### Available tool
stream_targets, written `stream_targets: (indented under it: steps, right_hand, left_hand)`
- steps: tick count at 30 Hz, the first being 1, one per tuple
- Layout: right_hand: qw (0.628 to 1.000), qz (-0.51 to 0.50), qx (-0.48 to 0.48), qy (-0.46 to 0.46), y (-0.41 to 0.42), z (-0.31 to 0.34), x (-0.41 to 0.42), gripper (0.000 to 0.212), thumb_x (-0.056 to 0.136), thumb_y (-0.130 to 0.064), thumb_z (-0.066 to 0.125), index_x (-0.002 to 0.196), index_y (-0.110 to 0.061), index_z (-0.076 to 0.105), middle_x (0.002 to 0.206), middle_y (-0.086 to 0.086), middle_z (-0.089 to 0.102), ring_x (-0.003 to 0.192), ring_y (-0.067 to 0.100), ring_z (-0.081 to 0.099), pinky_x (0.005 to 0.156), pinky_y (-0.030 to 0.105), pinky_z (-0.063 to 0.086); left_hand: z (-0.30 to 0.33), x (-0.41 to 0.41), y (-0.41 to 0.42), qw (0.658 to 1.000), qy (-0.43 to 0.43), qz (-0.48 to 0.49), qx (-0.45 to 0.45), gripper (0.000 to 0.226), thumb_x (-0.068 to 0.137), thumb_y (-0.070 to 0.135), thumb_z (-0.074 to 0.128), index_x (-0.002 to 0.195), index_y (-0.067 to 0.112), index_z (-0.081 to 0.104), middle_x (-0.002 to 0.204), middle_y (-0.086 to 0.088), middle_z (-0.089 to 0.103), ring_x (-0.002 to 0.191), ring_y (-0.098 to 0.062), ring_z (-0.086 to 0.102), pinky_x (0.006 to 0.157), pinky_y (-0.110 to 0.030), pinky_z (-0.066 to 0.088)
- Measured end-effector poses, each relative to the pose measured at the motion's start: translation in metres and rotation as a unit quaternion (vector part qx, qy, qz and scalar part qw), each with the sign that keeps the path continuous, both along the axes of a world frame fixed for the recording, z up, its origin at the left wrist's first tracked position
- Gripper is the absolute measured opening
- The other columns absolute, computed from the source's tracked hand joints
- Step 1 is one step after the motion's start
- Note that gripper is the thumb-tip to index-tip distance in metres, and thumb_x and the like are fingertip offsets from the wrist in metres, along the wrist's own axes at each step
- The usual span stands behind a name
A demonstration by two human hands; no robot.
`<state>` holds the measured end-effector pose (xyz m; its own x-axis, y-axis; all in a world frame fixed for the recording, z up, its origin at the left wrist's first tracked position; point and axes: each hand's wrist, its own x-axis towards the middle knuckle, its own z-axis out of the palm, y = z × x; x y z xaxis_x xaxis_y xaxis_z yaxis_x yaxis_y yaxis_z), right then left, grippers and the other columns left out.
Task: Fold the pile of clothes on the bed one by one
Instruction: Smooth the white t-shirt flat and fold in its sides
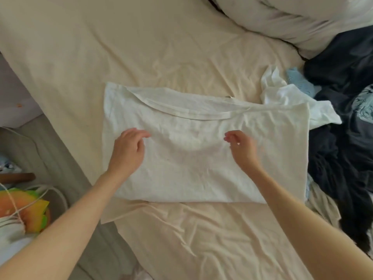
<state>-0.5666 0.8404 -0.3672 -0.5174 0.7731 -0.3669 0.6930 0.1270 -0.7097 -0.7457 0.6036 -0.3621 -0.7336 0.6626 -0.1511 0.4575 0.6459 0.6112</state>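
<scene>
Head view: a folded white T-shirt [205, 142] lies flat on the cream bedsheet [121, 57]. The left hand [129, 148] and right hand [241, 147] are over its middle, fingers loosely curled, holding nothing. Right of the T-shirt sits the pile of dark clothes [343, 138]; beyond it, a pillow [292, 19].

Folded shirt [201, 158] centre of bed [101, 57]; both hands over it, left hand [129, 148], right hand [242, 150]. Clothes pile [343, 122] right, pillow [298, 19] behind-right.
</scene>
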Motion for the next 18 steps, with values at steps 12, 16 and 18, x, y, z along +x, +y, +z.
stream_targets:
  steps: [12, 16, 18]
  right_hand:
    - [0.958, 0.164, 0.229, -0.049, 0.058, -0.004, -0.058, 0.048, 0.098, -0.012, 0.043, 0.145, -0.008, 0.035, 0.156, 0.016, 0.021, 0.143, 0.032, 0.023, 0.115, 0.047, 0.022]
    - [0.906, 0.329, 0.246, -0.1, -0.007, -0.022, -0.028, 0.046, 0.101, -0.023, 0.04, 0.146, -0.016, 0.035, 0.157, 0.009, 0.021, 0.146, 0.025, 0.016, 0.119, 0.047, 0.005]
    - [0.883, 0.38, 0.229, -0.153, -0.016, -0.037, -0.016, 0.049, 0.101, -0.029, 0.036, 0.149, -0.023, 0.028, 0.159, 0.005, 0.012, 0.147, 0.022, 0.008, 0.118, 0.046, -0.002]
  left_hand:
    - [-0.017, -0.063, 0.096, 0.971, 0.179, -0.11, -0.111, 0.05, 0.095, 0.014, 0.04, 0.145, 0.013, 0.033, 0.157, -0.013, 0.011, 0.143, -0.038, 0.01, 0.112, -0.055, 0.011]
    - [-0.028, -0.005, 0.068, 0.959, 0.172, -0.194, -0.118, 0.047, 0.098, 0.021, 0.039, 0.145, 0.017, 0.036, 0.157, -0.009, 0.015, 0.145, -0.032, 0.01, 0.114, -0.051, 0.006]
    - [-0.04, 0.005, 0.052, 0.947, 0.154, -0.227, -0.166, 0.048, 0.099, 0.028, 0.036, 0.147, 0.024, 0.03, 0.158, -0.005, 0.011, 0.146, -0.029, 0.006, 0.115, -0.047, -0.001]
